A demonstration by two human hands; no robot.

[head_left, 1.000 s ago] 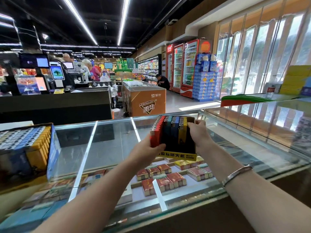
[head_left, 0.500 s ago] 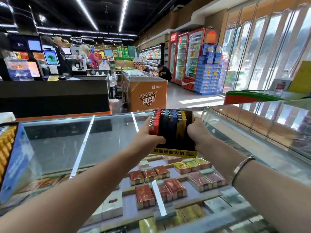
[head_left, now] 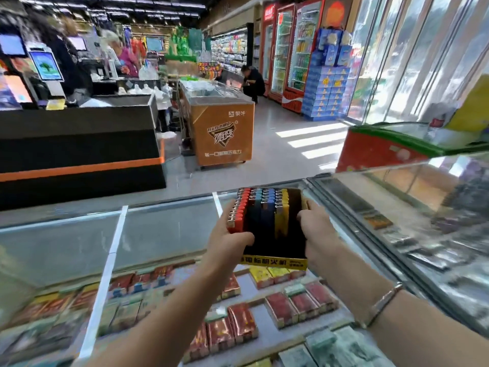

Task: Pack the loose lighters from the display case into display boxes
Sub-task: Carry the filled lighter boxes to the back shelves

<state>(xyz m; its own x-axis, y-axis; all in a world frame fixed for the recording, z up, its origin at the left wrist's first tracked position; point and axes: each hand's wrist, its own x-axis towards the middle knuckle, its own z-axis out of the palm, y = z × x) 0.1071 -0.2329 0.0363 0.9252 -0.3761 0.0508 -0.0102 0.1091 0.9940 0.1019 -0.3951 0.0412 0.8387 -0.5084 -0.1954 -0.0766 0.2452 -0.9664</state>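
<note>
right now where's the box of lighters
In the head view it sits centre frame, the box of lighters held between the left hand and right hand above the glass counter, over the cigarette packs.

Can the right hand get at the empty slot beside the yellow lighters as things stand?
Probably yes. The right hand grips the black display box at that side, its fingers already at the open slot beside the yellow lighters; nothing covers it.
</note>
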